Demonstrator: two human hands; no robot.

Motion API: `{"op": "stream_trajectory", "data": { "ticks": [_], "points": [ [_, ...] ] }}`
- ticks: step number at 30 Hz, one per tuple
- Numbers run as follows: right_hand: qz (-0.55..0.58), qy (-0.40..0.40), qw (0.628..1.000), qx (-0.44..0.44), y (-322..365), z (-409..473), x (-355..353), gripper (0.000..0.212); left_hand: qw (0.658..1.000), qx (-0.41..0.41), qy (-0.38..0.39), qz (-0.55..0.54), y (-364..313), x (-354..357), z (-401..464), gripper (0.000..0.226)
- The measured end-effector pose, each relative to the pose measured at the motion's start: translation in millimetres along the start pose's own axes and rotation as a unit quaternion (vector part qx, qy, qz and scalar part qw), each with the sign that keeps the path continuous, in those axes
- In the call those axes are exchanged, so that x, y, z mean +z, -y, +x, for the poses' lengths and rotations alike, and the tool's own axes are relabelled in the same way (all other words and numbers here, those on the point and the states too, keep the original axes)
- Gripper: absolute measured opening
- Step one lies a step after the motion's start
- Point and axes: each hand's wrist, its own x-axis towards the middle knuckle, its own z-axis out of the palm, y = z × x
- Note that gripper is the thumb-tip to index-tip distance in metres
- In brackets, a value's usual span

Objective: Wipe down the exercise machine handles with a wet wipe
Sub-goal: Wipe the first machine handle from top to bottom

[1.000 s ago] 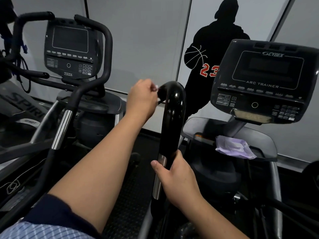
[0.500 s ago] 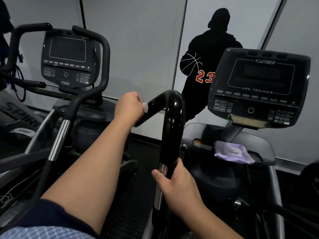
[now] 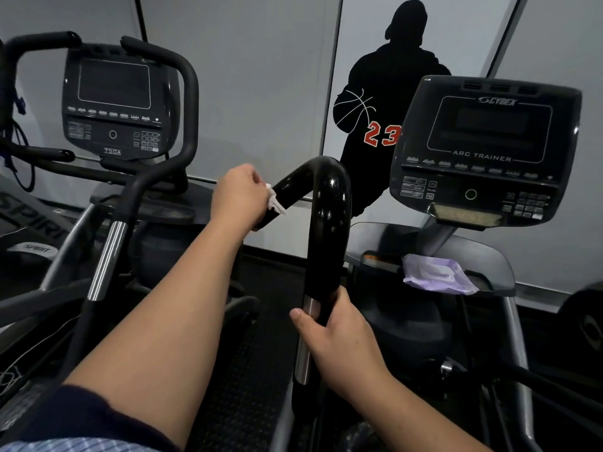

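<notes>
A glossy black hooked handle (image 3: 328, 223) of the arc trainer rises in the middle of the head view and bends down to the left at its top. My left hand (image 3: 239, 195) grips the short down-turned end of that handle with a white wet wipe (image 3: 274, 201) bunched under the fingers; a bit of wipe sticks out on the right. My right hand (image 3: 332, 337) grips the handle's lower shaft, where a chrome strip runs down it.
The arc trainer's console (image 3: 483, 151) stands at the right, with a purple wipes pack (image 3: 435, 275) on the shroud below it. A second machine with console (image 3: 114, 106) and black handles (image 3: 187, 102) stands at the left. Grey wall panels are behind.
My left hand has slid with the wipe from the top bend of the handle down along its short left end. My right hand has kept its grip on the shaft.
</notes>
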Motion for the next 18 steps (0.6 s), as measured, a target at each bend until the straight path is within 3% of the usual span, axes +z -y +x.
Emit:
{"op": "stream_trajectory", "data": {
  "ticks": [5,8,12,18],
  "points": [
    [-0.005,-0.002,1.0,0.008,0,0,1,0.032,0.994,0.104,0.0,-0.036,-24,8,-14,0.016],
    [-0.003,-0.001,1.0,0.009,0,-1,2,0.032,0.998,0.064,-0.016,0.022,-1,10,-17,0.004],
    [-0.001,-0.008,1.0,0.012,1,-2,2,0.032,0.999,0.002,-0.043,-0.003,15,8,-23,0.015],
    [-0.007,-0.012,1.0,0.017,3,-4,2,0.029,0.984,0.171,-0.041,-0.003,-20,23,-35,0.009]
  ]
}}
